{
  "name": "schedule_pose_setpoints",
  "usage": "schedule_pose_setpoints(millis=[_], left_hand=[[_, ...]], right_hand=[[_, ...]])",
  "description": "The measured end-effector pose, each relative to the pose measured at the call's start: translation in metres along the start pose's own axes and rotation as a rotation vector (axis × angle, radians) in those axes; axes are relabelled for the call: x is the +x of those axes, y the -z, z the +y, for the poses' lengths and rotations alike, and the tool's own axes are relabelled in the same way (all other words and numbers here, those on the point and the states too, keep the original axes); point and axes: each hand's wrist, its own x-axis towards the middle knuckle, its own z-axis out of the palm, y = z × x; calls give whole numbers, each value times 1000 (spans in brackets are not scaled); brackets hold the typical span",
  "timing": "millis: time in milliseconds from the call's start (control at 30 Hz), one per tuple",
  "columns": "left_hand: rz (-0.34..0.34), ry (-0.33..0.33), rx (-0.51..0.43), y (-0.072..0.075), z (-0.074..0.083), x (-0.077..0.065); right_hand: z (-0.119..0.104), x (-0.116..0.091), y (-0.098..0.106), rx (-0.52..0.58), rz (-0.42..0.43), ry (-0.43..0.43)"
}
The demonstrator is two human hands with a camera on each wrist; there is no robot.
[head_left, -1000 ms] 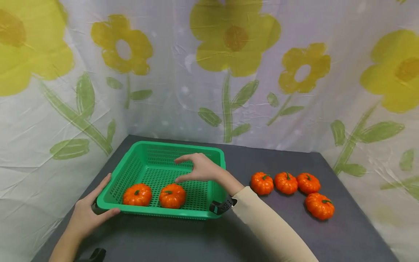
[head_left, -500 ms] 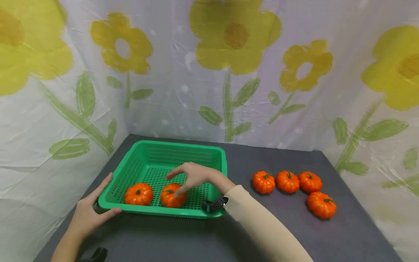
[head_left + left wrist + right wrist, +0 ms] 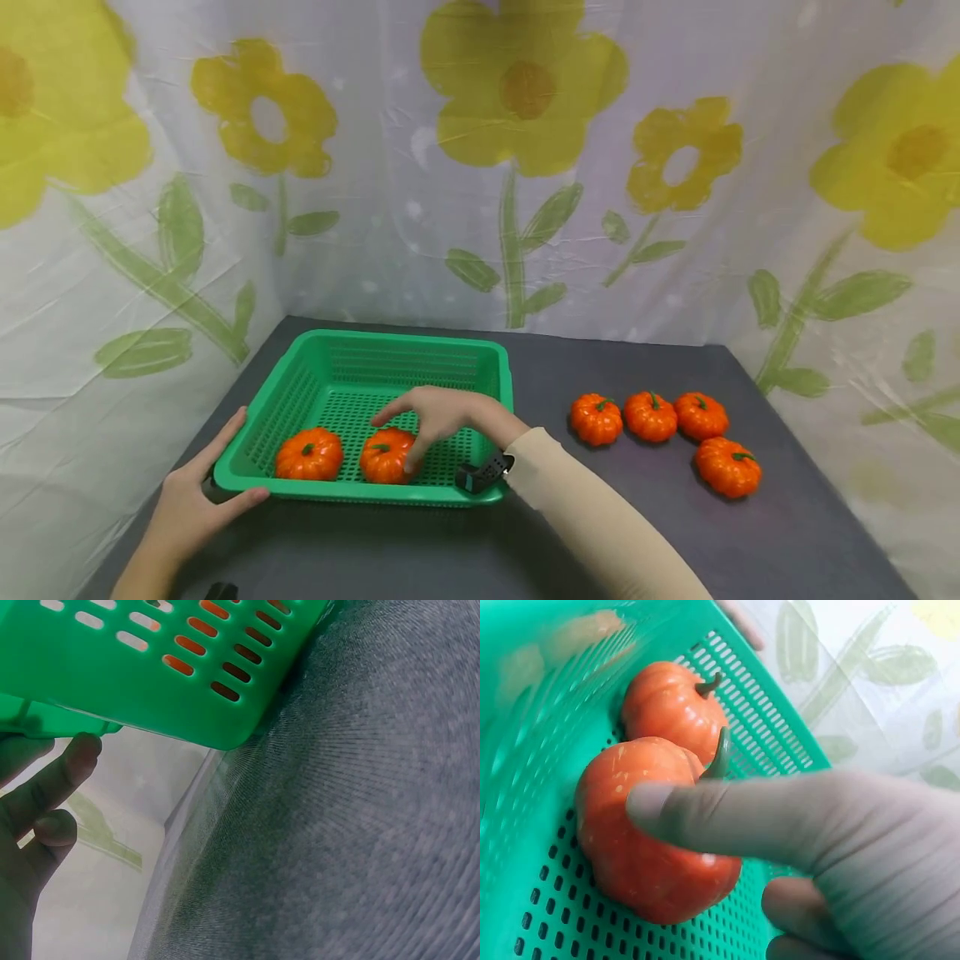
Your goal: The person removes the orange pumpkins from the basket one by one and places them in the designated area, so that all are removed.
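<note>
A green plastic basket (image 3: 360, 492) with slotted walls stands on the table, holding two small orange pumpkins. My left hand (image 3: 187, 500) holds its near left corner, thumb along the front rim and fingers along the left side. In the left wrist view, fingertips (image 3: 84, 746) reach under the rim. My right hand (image 3: 442, 417) is inside the basket, thumb and forefinger spread in a C over the right pumpkin (image 3: 384, 458). In the right wrist view, the thumb (image 3: 705, 814) overlaps that pumpkin (image 3: 630, 855). The left pumpkin (image 3: 309, 454) sits beside it.
Several more pumpkins are on the dark table (image 3: 600, 492) to the right, such as one at the near end (image 3: 727, 468). A flower-printed curtain (image 3: 390, 250) hangs behind the table and along both sides.
My right hand has moved down and left, from above the basket to over the right pumpkin. The left hand stays at the basket's corner. The head view has shifted slightly.
</note>
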Motion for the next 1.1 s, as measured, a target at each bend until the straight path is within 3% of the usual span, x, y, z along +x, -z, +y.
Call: schedule_pose_setpoints(millis=[133, 367, 800, 1100], left_hand=[[-8, -1, 1, -1, 3, 1], [12, -76, -55, -4, 11, 9], [28, -111, -58, -4, 10, 11], [37, -98, -53, -2, 9, 7]], right_hand=[[2, -3, -2, -46, 4, -33], [7, -8, 2, -48, 2, -63], [4, -9, 3, -52, -2, -103], [3, -8, 1, -62, -7, -99]])
